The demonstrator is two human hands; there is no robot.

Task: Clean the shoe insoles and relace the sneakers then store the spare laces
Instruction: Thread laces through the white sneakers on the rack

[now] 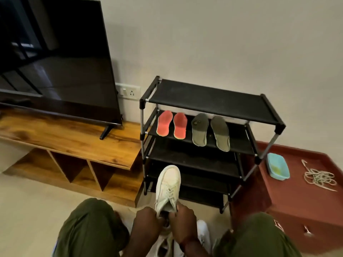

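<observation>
A cream sneaker point(168, 184) with laces through its eyelets points away from me, toe up, in front of the black shoe rack point(213, 101). My left hand point(146, 218) and my right hand point(182, 216) each pinch a side of its collar or lace ends at the heel opening. Other white shoes point(203, 232) lie under my wrists between my knees. Two red insoles point(171, 125) and two grey insoles point(210, 131) lie on the rack's second shelf. A tangle of spare laces point(318, 178) rests on the red-brown box point(306, 204) at right.
A light blue tub point(278, 166) sits on the box near the rack. A wooden TV unit point(70, 138) with a dark television point(55, 58) stands at left. A wall socket point(129, 92) is behind the rack. My knees in green trousers frame the shoes.
</observation>
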